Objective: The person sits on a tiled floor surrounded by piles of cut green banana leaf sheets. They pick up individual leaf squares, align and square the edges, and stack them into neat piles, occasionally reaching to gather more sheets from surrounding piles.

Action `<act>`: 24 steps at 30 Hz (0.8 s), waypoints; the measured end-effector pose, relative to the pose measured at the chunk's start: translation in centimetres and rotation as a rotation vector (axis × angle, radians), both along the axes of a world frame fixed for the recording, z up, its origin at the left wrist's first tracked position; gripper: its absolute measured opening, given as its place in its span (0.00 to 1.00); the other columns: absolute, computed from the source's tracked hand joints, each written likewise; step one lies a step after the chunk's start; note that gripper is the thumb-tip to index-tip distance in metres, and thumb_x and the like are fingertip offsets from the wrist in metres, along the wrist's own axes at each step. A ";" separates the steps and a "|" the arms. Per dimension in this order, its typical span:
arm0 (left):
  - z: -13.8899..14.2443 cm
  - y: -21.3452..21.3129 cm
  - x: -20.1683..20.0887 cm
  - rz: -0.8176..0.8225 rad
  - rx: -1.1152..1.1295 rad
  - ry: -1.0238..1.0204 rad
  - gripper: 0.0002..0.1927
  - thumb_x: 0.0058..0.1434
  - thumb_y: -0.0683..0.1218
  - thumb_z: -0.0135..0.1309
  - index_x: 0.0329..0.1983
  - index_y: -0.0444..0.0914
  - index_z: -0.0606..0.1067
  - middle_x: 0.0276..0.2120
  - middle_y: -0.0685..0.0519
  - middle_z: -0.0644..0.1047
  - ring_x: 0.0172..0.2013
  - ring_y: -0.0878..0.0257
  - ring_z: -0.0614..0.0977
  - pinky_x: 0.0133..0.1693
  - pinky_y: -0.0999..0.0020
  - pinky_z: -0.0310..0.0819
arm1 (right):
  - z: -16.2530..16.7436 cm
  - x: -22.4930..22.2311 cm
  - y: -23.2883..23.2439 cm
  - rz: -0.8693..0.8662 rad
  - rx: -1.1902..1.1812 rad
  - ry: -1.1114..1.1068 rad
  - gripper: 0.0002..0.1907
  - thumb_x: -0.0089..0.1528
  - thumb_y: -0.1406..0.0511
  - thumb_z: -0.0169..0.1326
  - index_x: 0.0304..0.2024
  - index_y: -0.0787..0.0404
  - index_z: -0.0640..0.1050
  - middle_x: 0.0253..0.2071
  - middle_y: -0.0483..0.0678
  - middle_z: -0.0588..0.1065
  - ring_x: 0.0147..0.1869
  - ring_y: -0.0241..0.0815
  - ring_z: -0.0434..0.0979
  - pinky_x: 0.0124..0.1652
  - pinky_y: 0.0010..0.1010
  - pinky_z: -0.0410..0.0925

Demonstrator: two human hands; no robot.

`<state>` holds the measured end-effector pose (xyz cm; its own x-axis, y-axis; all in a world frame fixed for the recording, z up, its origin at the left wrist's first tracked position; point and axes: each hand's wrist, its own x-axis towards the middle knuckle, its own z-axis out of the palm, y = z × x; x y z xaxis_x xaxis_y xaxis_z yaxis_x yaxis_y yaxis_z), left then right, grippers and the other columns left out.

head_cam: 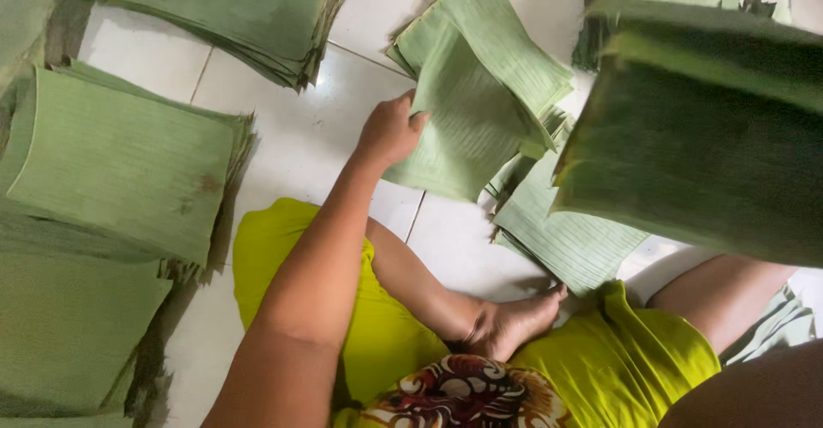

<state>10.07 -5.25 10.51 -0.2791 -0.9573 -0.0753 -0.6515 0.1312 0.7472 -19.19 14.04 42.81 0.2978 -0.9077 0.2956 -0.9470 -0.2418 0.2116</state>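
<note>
The person is sitting cross-legged on a white tiled floor (291, 149), wearing yellow-green trousers, with one bare foot (514, 321) resting on the tiles just in front of them. The left hand (390, 128) is reaching forward and gripping the near left edge of a cut banana leaf sheet (467, 123), fingers curled over the edge and thumb on top. That sheet is lying tilted on top of a loose heap of similar pale green sheets (557, 239), spread over the tiles ahead and to the right of the foot.

The right hand is not showing; only the bare forearm is coming in at the lower right, so whether it is grasping anything cannot be told. A large, blurred, darker green bundle of leaves (703, 153) is hanging close to the camera on the right, covering part of the heap.

A neat stack of squared leaves (129, 162) is lying on the left, another stack (231, 8) is sitting at the top, and a third, flatter pile (69, 334) is lying at the lower left.
</note>
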 end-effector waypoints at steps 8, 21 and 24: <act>2.4 0.3 3.4 0.233 -0.046 -0.373 0.37 0.58 0.51 0.58 0.68 0.35 0.62 0.55 0.39 0.76 0.51 0.40 0.77 0.43 0.42 0.71 | -1.4 -1.1 2.4 0.019 -0.001 -0.050 0.05 0.64 0.70 0.61 0.41 0.60 0.77 0.33 0.47 0.78 0.34 0.46 0.80 0.58 0.47 0.72; 6.7 6.7 -4.0 -0.610 0.300 0.815 0.42 0.74 0.73 0.25 0.67 0.40 0.73 0.68 0.49 0.73 0.67 0.56 0.72 0.69 0.61 0.59 | -2.9 4.2 -1.6 0.095 0.245 0.071 0.09 0.58 0.68 0.60 0.42 0.56 0.81 0.32 0.45 0.80 0.30 0.44 0.80 0.34 0.36 0.73; 6.1 7.4 -3.6 -0.641 0.673 0.984 0.44 0.72 0.72 0.37 0.75 0.35 0.65 0.59 0.45 0.75 0.60 0.60 0.74 0.67 0.62 0.63 | -2.6 2.9 -4.3 -0.141 0.411 0.075 0.10 0.64 0.60 0.54 0.45 0.53 0.82 0.33 0.45 0.81 0.29 0.38 0.81 0.32 0.31 0.75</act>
